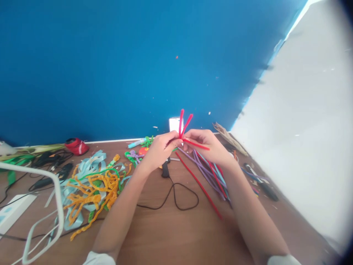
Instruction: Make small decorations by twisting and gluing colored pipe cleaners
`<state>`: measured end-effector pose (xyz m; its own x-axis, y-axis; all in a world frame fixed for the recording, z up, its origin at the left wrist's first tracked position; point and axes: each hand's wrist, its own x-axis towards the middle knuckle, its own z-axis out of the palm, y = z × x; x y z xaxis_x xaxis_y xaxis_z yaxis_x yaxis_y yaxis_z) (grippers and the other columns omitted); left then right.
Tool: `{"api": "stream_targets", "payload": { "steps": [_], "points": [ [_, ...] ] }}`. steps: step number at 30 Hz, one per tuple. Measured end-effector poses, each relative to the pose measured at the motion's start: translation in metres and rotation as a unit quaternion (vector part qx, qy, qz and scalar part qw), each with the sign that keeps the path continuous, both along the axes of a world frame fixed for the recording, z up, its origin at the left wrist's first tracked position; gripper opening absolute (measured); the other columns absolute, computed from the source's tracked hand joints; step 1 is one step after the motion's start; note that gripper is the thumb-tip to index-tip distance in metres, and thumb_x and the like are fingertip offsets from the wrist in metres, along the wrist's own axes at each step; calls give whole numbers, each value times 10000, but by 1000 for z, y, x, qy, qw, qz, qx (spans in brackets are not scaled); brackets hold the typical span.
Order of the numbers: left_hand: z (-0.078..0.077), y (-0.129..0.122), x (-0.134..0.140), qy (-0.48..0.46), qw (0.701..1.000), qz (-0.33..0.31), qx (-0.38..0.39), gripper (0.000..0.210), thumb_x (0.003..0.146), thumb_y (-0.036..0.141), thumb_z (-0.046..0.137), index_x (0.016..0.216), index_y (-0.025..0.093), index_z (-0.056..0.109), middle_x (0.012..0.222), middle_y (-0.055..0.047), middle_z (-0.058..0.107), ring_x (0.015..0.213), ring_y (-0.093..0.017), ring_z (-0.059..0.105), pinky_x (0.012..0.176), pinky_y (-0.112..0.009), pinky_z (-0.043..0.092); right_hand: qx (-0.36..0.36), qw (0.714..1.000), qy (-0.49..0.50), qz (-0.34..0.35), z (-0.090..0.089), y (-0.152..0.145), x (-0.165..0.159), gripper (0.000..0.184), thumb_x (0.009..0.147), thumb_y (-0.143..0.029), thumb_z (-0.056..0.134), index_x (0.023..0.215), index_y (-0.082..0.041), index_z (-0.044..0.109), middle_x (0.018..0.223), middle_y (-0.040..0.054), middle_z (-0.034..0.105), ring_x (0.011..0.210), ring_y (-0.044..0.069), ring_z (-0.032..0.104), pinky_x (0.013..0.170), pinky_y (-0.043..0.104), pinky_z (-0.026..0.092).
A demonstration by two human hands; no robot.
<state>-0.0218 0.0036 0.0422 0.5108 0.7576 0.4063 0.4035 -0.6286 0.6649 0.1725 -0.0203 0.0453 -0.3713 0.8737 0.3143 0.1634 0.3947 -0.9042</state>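
Note:
Between my two hands, above the table, are short red pipe cleaners [196, 144]. Two of their fuzzy ends point upward and another stretches to the right across my right hand. My left hand [163, 147] pinches them where they meet, thumb and fingers closed. My right hand [202, 141] closes on the same spot from the right side; its fingertips are partly hidden. Behind them a phone [174, 124] with a lit screen leans against the wall. A long red pipe cleaner [200, 186] lies on the table below my hands, beside several purple pipe cleaners [209, 173].
At left lies a tangle of orange pipe cleaners [93, 197] and light blue ribbon [95, 162]. A white frame [59, 198] and a power strip [16, 213] are at the left edge. A black cable [176, 208] loops mid-table. A dark-handled tool [268, 191] lies right.

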Motion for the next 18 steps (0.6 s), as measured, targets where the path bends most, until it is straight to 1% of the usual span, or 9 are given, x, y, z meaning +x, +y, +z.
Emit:
{"api": "stream_targets", "payload": {
  "steps": [3,6,9,15,18],
  "points": [
    [1,-2,-1,-6,1000,3,15,282,980,375,503,781,184,562,730,23,574,687,-125,493,666,-248,367,-19,999,40,10,-3,3,-1,247,904,-393,646,832,-157,664,719,27,676,620,124,583,597,265,451],
    [3,-3,-2,0,999,10,39,296,984,366,504,759,185,570,725,19,578,688,-126,494,668,-249,365,-13,998,55,10,-6,5,-2,266,889,-406,673,807,-153,671,705,28,681,608,119,583,595,267,449],
    [4,-3,-5,15,998,11,57,288,987,366,498,781,190,596,749,12,600,706,-132,511,677,-252,370,-7,998,59,7,-7,6,-3,268,886,-413,675,811,-156,677,706,29,681,620,126,587,615,280,458],
    [5,-4,-7,70,993,28,89,273,982,372,504,805,194,611,808,-16,641,766,-160,555,691,-276,372,20,1000,12,-2,-9,7,-3,216,903,-351,636,808,-160,672,679,0,621,610,117,541,599,272,425],
    [4,-5,-7,84,992,33,92,254,989,359,484,853,198,626,857,-34,666,802,-173,572,707,-285,379,27,999,-28,-15,-8,7,-2,198,917,-322,603,815,-162,657,704,6,629,650,127,560,630,276,437]
  ]
}}
